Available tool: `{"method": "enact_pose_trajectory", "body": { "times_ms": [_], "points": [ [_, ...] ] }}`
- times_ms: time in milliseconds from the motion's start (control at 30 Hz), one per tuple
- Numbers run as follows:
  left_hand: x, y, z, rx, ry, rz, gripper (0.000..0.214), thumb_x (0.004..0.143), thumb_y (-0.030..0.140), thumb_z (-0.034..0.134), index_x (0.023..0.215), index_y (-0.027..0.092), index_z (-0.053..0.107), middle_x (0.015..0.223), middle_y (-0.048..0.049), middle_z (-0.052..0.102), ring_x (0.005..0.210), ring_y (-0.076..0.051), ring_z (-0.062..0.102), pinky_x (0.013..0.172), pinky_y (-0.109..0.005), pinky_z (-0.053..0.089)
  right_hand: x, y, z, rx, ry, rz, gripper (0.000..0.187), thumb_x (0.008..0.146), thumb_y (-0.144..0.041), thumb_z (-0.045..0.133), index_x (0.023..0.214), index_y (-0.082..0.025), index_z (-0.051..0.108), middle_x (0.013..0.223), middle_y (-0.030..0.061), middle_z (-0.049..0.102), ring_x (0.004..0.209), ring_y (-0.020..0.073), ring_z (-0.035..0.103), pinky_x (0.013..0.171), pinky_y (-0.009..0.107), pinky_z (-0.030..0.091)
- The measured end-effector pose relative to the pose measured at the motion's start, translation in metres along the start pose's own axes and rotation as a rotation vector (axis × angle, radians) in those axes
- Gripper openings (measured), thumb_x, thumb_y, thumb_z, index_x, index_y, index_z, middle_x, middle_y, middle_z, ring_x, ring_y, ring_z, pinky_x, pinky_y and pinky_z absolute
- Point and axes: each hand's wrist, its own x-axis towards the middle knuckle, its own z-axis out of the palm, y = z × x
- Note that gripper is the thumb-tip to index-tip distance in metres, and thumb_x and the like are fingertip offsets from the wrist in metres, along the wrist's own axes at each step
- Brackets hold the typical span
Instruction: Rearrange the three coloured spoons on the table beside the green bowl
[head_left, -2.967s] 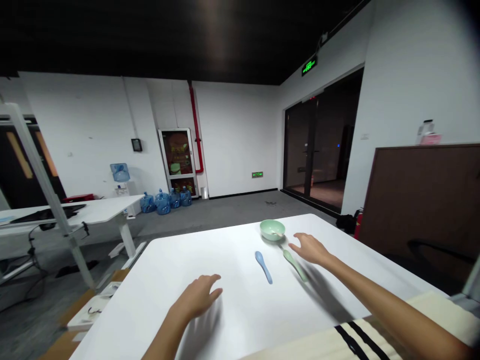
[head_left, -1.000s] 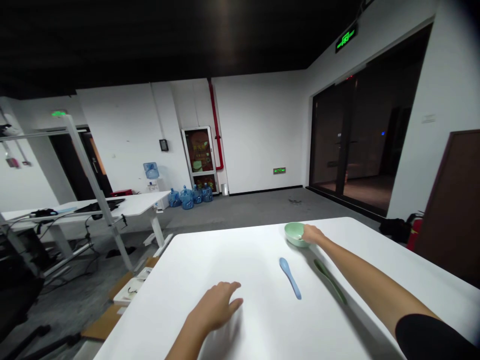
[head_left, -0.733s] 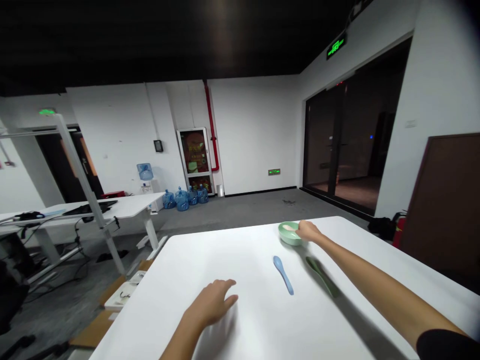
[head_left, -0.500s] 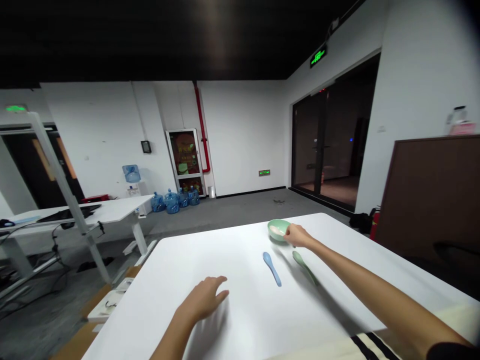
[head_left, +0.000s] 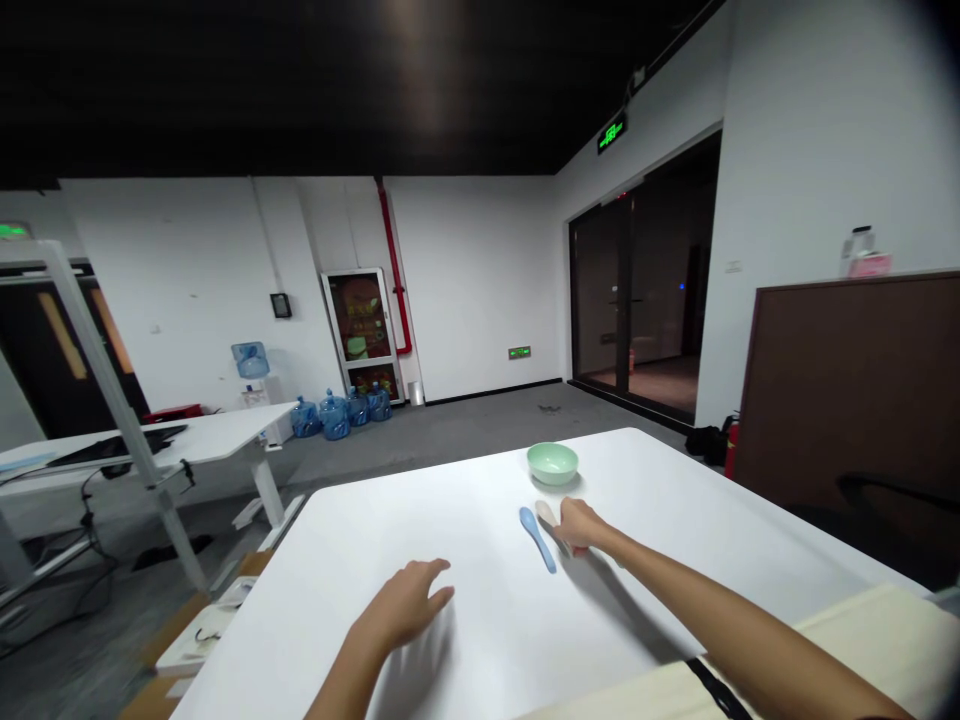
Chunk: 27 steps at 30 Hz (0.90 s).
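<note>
My right hand (head_left: 581,526) is closed on the handle of a whitish spoon (head_left: 546,513), low over the white table just right of a blue spoon (head_left: 538,538). Whether the whitish spoon touches the tabletop I cannot tell. The blue spoon lies flat, its bowl end pointing away from me. Behind the spoons stands a light green bowl (head_left: 553,465) near the far edge. The green spoon is mostly hidden beneath my right hand and forearm. My left hand (head_left: 411,603) hovers at the left over the table, fingers apart, holding nothing.
The white table (head_left: 360,530) has cream cloth (head_left: 862,640) with black stripes along its near right side. Cardboard and a white tray (head_left: 187,640) are low at the left. Beyond are another desk (head_left: 225,435), several blue water bottles (head_left: 334,415) and a brown partition (head_left: 855,380).
My right hand has come back from the green bowl toward me, bringing the whitish spoon out beside the blue one. My left hand keeps its pose. The view has shifted slightly right.
</note>
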Motion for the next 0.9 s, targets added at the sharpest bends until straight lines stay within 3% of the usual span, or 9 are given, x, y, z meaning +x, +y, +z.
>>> {"method": "enact_pose_trajectory", "body": {
  "times_ms": [467, 700, 900],
  "points": [
    [0.001, 0.002, -0.001, 0.012, 0.001, 0.014, 0.055, 0.089, 0.057, 0.038, 0.135, 0.030, 0.050, 0.132, -0.0077, 0.059, 0.120, -0.026, 0.053, 0.100, -0.039, 0.041, -0.006, 0.000, 0.010, 0.003, -0.073, 0.044, 0.018, 0.074, -0.015, 0.064, 0.088, -0.004, 0.062, 0.062, 0.0120, 0.068, 0.048, 0.0209, 0.066, 0.042, 0.023, 0.049],
    [0.002, -0.001, 0.000, 0.006, -0.003, 0.023, 0.056, 0.089, 0.058, 0.039, 0.135, 0.029, 0.050, 0.132, -0.0080, 0.058, 0.121, -0.027, 0.053, 0.100, -0.040, 0.041, -0.015, -0.006, 0.004, -0.102, -0.001, -0.012, 0.014, 0.077, -0.023, 0.062, 0.082, -0.010, 0.061, 0.069, 0.0141, 0.069, 0.045, 0.0205, 0.063, 0.041, 0.026, 0.045],
    [0.000, 0.004, -0.002, 0.008, 0.003, 0.018, 0.055, 0.089, 0.057, 0.039, 0.135, 0.029, 0.049, 0.132, -0.0087, 0.059, 0.120, -0.026, 0.054, 0.100, -0.040, 0.041, -0.026, -0.023, -0.004, -0.269, 0.136, -0.172, 0.020, 0.082, -0.029, 0.057, 0.069, -0.014, 0.062, 0.080, 0.0135, 0.069, 0.076, 0.0235, 0.068, 0.058, 0.024, 0.041]
  ]
}}
